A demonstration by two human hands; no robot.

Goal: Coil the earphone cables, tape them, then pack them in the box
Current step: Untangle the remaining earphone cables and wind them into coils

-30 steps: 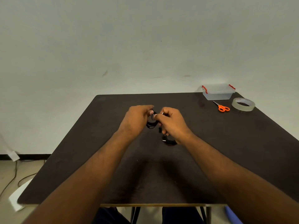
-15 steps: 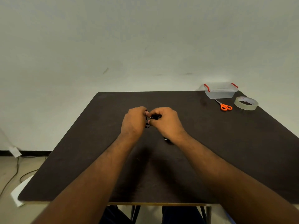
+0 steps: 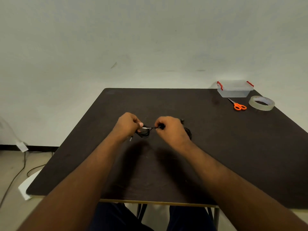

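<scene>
Both hands (image 3: 127, 125) (image 3: 168, 129) pinch the earphone cable (image 3: 144, 133); box (image 3: 234, 90) lidded.

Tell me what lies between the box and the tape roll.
In the head view, only the orange-handled scissors lie near that gap, just nearer than a line from the box to the tape roll.

Orange-handled scissors (image 3: 238, 105) were laid on the dark surface (image 3: 216, 147). A cord (image 3: 20, 170) and white paper (image 3: 27, 185) were seen on the floor.

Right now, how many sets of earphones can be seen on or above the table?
2: one black earphone cable gripped between the left hand and right hand; a second cable lies behind the right hand, mostly hidden.
</scene>
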